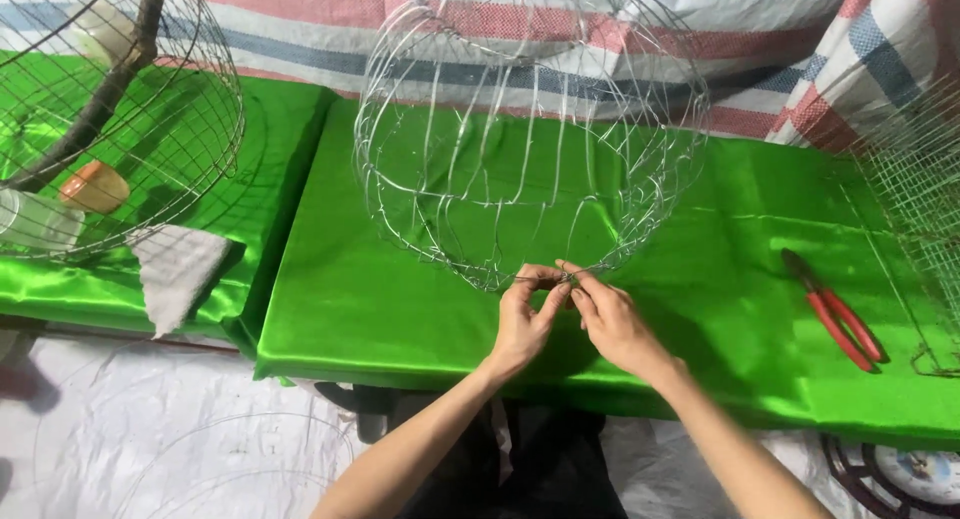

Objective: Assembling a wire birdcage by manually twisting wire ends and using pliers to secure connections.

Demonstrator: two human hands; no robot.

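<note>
A round wire cage (530, 129) sits on the green worktop (700, 309), its near bottom rim right at both hands. The left hand (522, 324) and right hand (610, 324) meet there, fingertips pinched shut on a thin wire running sideways along the rim. Red pliers (838, 314) lie well right of the cage.
</note>
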